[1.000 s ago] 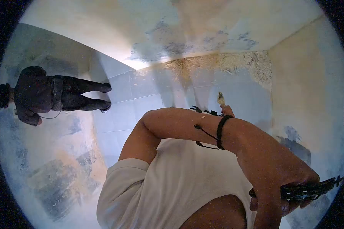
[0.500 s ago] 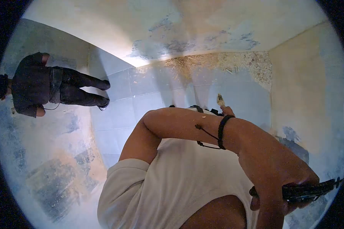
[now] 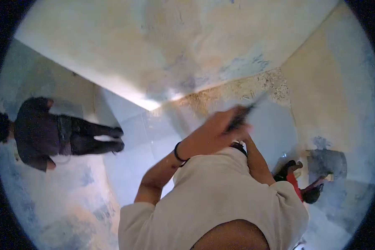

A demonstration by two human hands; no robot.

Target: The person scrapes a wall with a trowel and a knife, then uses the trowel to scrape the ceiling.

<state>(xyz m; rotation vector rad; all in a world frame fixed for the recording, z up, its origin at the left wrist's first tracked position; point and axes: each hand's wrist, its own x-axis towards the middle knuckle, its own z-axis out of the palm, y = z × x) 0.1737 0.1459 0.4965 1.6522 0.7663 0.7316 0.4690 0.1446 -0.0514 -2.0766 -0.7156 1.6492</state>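
My left hand (image 3: pixel 216 132), with a black cord bracelet at the wrist, is raised in front of my chest and grips a long dark tool (image 3: pixel 241 117) that is blurred by motion. The tool points up and right towards the floor corner. My right arm (image 3: pixel 256 161) reaches up from my white shirt (image 3: pixel 221 196) to just under the left hand. The right hand itself is hidden behind the left hand, so what it holds does not show.
Another person in dark clothes (image 3: pixel 58 135) stands on the pale tiled floor (image 3: pixel 129 150) at the left. Gritty debris (image 3: pixel 246 85) lies along the wall base in the corner. A red and black object (image 3: pixel 295 180) lies by my right side near a dark wall patch (image 3: pixel 327 160).
My left hand has swung with the dark tool from the lower right up to the middle of the view. The view has tilted, and the red and black object has come into sight.
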